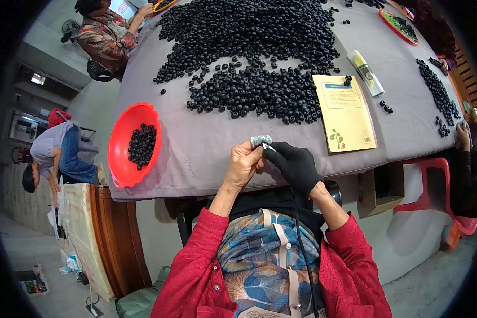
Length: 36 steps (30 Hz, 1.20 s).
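Observation:
My left hand (241, 165) is bare and closed, its thumb and fingers pressed together above the table's near edge. A grey speckled wrap (260, 140) sits at its index finger. Against it, my right hand (298, 168), in a black glove, pinches a small pale object (269, 147) whose kind is too small to tell. From below this hand a thin black cable (302, 238) runs down over my patterned apron (249, 254). Whatever lies between the left fingertips is hidden. Beyond both hands spreads a big heap of round black beads (249, 32), with a smaller pile (259, 93) nearer me.
On the grey tablecloth (196, 153), a red bowl (116, 151) of beads stands left. Right of the pile lie a yellow booklet (350, 116) and a white tube-like item (368, 77). Other people sit around the table; one person (58, 148) bends over at far left.

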{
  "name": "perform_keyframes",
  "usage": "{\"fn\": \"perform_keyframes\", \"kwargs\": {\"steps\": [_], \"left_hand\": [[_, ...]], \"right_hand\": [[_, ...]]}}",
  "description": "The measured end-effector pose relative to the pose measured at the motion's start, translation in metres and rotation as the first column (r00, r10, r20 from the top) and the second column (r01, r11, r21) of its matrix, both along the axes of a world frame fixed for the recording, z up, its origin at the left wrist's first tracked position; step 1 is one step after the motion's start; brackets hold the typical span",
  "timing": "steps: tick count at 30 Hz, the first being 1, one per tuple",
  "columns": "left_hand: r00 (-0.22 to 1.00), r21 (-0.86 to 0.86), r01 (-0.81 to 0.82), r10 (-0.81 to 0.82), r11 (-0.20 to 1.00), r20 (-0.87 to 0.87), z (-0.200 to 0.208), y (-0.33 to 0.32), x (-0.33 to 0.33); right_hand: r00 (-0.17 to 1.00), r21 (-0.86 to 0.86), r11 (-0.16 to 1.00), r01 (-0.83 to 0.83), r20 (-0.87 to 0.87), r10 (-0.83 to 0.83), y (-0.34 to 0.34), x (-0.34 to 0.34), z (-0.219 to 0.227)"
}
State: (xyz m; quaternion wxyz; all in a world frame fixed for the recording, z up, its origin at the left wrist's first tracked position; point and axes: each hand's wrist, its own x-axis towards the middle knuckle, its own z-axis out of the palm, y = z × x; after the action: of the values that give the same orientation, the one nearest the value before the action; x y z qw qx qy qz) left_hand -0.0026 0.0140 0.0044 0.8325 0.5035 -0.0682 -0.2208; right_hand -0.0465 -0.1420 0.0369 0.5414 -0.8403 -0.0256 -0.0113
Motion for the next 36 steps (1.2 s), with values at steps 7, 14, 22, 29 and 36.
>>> {"fn": "perform_keyframes", "kwargs": {"steps": [7, 14, 22, 29, 36], "left_hand": [[1.000, 0.011, 0.017, -0.016, 1.000, -0.008, -0.002, 0.001, 0.001], [1.000, 0.022, 0.020, -0.020, 1.000, 0.003, 0.001, -0.001, 0.000], [0.998, -0.079, -0.038, 0.033, 0.996, -0.052, -0.002, -0.002, 0.003], [0.998, -0.116, -0.033, 0.026, 0.993, -0.061, -0.003, -0.002, 0.003], [0.998, -0.097, -0.024, 0.019, 0.995, -0.053, -0.001, -0.001, 0.002]], "right_hand": [[0.999, -0.009, 1.000, 0.024, -0.038, -0.024, 0.001, 0.001, 0.001], [0.997, -0.212, 0.976, -0.053, 0.045, 0.064, -0.004, 0.003, -0.010], [0.992, 0.055, 0.998, -0.034, 0.122, 0.027, -0.002, -0.004, -0.002], [0.995, 0.037, 0.999, 0.004, 0.103, -0.007, 0.000, -0.003, 0.001], [0.998, 0.053, 0.998, 0.021, 0.063, -0.025, 0.000, -0.003, 0.003]]}}
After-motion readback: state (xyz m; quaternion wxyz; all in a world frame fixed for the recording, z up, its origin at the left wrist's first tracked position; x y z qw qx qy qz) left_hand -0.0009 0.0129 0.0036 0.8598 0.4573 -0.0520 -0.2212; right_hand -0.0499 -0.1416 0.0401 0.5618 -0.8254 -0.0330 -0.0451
